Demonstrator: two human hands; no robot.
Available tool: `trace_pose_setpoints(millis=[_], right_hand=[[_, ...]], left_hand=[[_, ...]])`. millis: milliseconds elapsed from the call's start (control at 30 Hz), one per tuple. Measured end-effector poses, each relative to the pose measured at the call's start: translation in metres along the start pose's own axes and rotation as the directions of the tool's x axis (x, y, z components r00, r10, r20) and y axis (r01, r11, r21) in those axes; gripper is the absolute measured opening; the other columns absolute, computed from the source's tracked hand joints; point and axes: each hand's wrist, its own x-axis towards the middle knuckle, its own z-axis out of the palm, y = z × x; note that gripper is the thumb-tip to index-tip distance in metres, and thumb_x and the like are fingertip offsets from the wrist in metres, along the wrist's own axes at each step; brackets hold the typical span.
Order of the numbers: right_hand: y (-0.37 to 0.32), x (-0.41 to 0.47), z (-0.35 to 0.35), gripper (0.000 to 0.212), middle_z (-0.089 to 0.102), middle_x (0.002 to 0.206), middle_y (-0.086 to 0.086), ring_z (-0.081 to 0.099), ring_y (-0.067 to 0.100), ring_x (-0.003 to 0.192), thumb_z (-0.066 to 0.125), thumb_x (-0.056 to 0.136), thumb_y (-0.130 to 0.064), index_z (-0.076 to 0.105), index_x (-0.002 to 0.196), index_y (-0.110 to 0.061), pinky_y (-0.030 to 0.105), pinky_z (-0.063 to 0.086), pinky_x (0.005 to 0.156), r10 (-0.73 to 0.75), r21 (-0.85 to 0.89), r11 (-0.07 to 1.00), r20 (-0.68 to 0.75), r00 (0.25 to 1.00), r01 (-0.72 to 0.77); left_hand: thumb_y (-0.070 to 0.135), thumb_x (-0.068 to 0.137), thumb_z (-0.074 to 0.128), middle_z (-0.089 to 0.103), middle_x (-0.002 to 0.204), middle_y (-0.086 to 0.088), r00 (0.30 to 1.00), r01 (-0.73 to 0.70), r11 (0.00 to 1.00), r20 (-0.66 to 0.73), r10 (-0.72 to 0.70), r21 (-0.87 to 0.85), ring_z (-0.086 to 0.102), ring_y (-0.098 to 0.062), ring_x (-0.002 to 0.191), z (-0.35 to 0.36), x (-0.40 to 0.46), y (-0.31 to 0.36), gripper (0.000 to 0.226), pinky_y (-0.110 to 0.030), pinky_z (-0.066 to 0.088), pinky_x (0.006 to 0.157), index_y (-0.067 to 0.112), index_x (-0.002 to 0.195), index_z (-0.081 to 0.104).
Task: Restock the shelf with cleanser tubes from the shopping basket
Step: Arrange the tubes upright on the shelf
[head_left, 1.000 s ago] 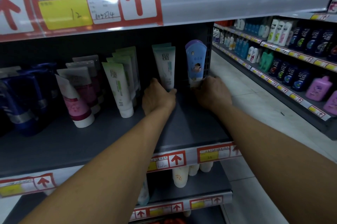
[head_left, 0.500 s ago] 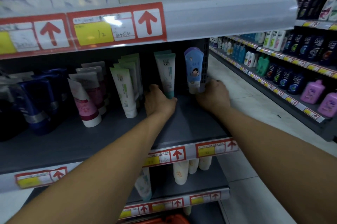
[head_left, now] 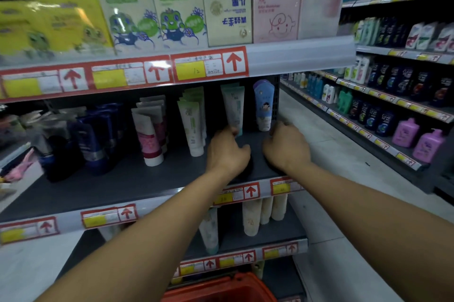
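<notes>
Here, in the head view, both arms are reaching onto the dark grey shelf (head_left: 137,178) at its right-hand end. The left hand (head_left: 227,151) is hovering low over the shelf board, its fingertips touching the base of the teal-capped cleanser tube (head_left: 233,107), which is standing upright on its cap; whether that grip is closing round the tube cannot be told from this angle. The right hand (head_left: 286,147) is lying just right of it with fingers loosely curled and holding nothing, its fingertips near the shelf's end upright. The blue cartoon tube (head_left: 263,105) is standing upright between the two hands' fingertips, just beside the teal-capped tube. Further left, a row of green-and-white tubes (head_left: 192,124), pink-and-white tubes (head_left: 148,134) and dark blue tubes (head_left: 94,134) is standing on the same shelf. The orange shopping basket (head_left: 221,288) is showing at the bottom edge, below the lower shelves.
</notes>
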Motion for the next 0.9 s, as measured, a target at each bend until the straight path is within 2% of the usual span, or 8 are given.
trace_pose_setpoints(millis=[167, 267, 400, 567, 700, 900], right_hand=[[-0.028, -0.035, -0.010, 0.027, 0.060, 0.106, 0.015, 0.062, 0.037, 0.090, 0.057, 0.088, -0.027, 0.062, 0.107, -0.008, 0.037, 0.048, 0.065, -0.066, -0.005, 0.998, -0.026, 0.997, 0.066], [-0.051, -0.055, -0.009, 0.023, 0.061, 0.104, 0.014, 0.062, 0.037, 0.090, 0.055, 0.088, -0.027, 0.063, 0.102, -0.011, 0.041, 0.053, 0.069, -0.098, 0.015, 0.995, -0.019, 0.995, 0.098], [-0.086, -0.080, -0.002, 0.023, 0.062, 0.108, 0.013, 0.062, 0.039, 0.095, 0.055, 0.087, -0.024, 0.066, 0.103, -0.012, 0.039, 0.050, 0.071, -0.159, 0.059, 0.985, -0.013, 0.987, 0.160], [-0.135, -0.113, 0.010, 0.022, 0.064, 0.108, 0.012, 0.062, 0.038, 0.097, 0.056, 0.088, -0.023, 0.068, 0.103, -0.012, 0.038, 0.048, 0.073, -0.260, 0.076, 0.962, -0.019, 0.965, 0.261], [-0.166, -0.143, 0.025, 0.017, 0.064, 0.106, 0.008, 0.063, 0.033, 0.095, 0.056, 0.088, -0.022, 0.066, 0.098, -0.014, 0.035, 0.046, 0.071, -0.371, 0.089, 0.925, -0.010, 0.929, 0.371], [-0.187, -0.196, 0.057, 0.018, 0.063, 0.098, 0.009, 0.062, 0.033, 0.088, 0.054, 0.083, -0.023, 0.063, 0.092, -0.011, 0.039, 0.048, 0.071, -0.523, 0.115, 0.849, 0.039, 0.852, 0.516]], left_hand=[[0.026, 0.091, 0.069, 0.062, 0.134, -0.005, 1.000, -0.023, 1.000, -0.006, 0.023, -0.001, 0.061, -0.022, 0.119, -0.037, -0.032, -0.015, 0.051, -0.026, 0.048, 0.091, 0.017, 0.140, 0.057], [0.024, 0.091, 0.067, 0.061, 0.133, -0.006, 1.000, -0.006, 1.000, -0.027, 0.007, 0.017, 0.061, -0.024, 0.116, -0.061, -0.051, -0.029, 0.047, -0.031, 0.051, 0.092, 0.017, 0.137, 0.059], [0.021, 0.088, 0.065, 0.064, 0.126, -0.005, 0.997, 0.020, 0.999, -0.074, -0.017, 0.034, 0.063, -0.026, 0.113, -0.096, -0.076, -0.051, 0.041, -0.038, 0.054, 0.092, 0.018, 0.129, 0.062], [0.020, 0.088, 0.064, 0.066, 0.122, -0.002, 0.989, 0.070, 0.994, -0.134, -0.059, 0.081, 0.062, -0.025, 0.111, -0.139, -0.104, -0.082, 0.039, -0.032, 0.048, 0.088, 0.019, 0.127, 0.063], [0.015, 0.087, 0.064, 0.064, 0.110, 0.001, 0.977, 0.104, 0.993, -0.190, -0.092, 0.053, 0.062, -0.021, 0.101, -0.152, -0.137, -0.111, 0.031, -0.034, 0.051, 0.083, 0.019, 0.117, 0.062], [0.017, 0.086, 0.064, 0.068, 0.093, 0.008, 0.944, 0.247, 0.969, -0.222, -0.245, -0.021, 0.063, -0.019, 0.085, -0.148, -0.186, -0.153, 0.015, -0.034, 0.048, 0.070, 0.030, 0.093, 0.062]])
